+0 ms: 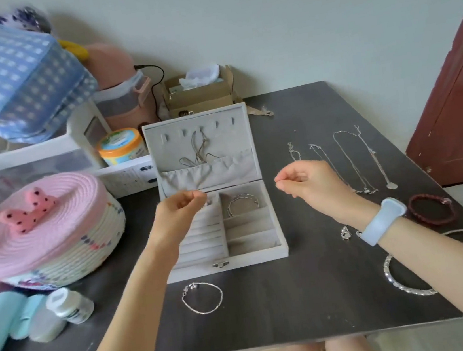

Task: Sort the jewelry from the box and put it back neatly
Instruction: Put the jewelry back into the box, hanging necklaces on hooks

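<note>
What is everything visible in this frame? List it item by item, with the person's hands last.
jewelry box: 1, grey, open, table centre
bangle: 1, silver, box's top right compartment
cords: tangle, grey-brown, hanging in the lid
necklaces: about 4, silver, laid out right of the box
chain bracelet: 1, silver, in front of the box
braided bracelet: 1, dark red, right side
stone-set bangle: 1, silver, near right corner
ring: 1, silver, by the right wrist
lidded basket: 1, pink and white, left
bottle: 1, white, front left
jar: 1, orange-lidded, behind the box
cardboard box: 1, brown, at the wall
table: 1, dark grey
left hand: pinching, contents too fine to see
right hand: pinching likewise
</note>
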